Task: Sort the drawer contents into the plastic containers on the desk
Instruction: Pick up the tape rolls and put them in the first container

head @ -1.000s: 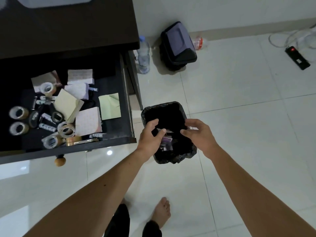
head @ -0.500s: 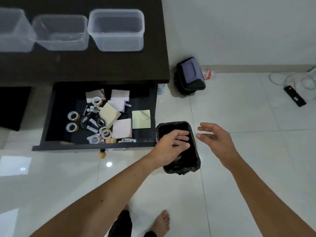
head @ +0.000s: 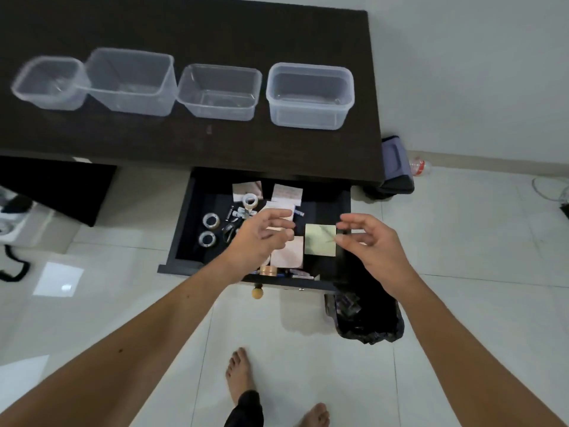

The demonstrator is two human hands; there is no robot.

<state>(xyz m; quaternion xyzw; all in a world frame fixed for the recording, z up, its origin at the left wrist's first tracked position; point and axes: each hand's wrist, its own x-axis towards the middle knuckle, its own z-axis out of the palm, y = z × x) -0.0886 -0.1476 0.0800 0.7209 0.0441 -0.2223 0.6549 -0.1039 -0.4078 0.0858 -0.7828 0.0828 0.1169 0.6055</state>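
1. Pale green paper: the sticky-note pad point(head: 320, 243) lies flat near the right wall of the open drawer point(head: 181, 235), just under the fingertips of the right hand point(head: 374, 248). It looks light and slightly floppy, so I judge a pinch on one free edge, thumb beneath, would lift it whole rather than peel off a single sheet.
2. The left hand point(head: 261, 238) hovers over the middle of the drawer with its fingers loosely spread and nothing in them. The right hand is likewise relaxed and empty, fingers gently bent.
3. The tape rolls point(head: 211, 220) lie flat at the left of the drawer, well apart from the green pad. They are probably stiff rings, light, with smooth sides; hooking a finger through the core seems surer than squeezing the rim.
4. The white paper pads point(head: 287, 194) at the back look soft and thin. A loose sheet could bend or slide, so taking a stack by its thicker edge is likely best.
5. Small pens and clips sit partly hidden beneath the left hand; I cannot tell exactly what they are.
6. Four clear plastic containers point(head: 310, 96) stand in a row on the dark desk point(head: 277, 149), all seemingly empty, so sorting appears barely begun.
7. A black-lined bin point(head: 369, 322) stands on the floor just beside the drawer's right front corner.
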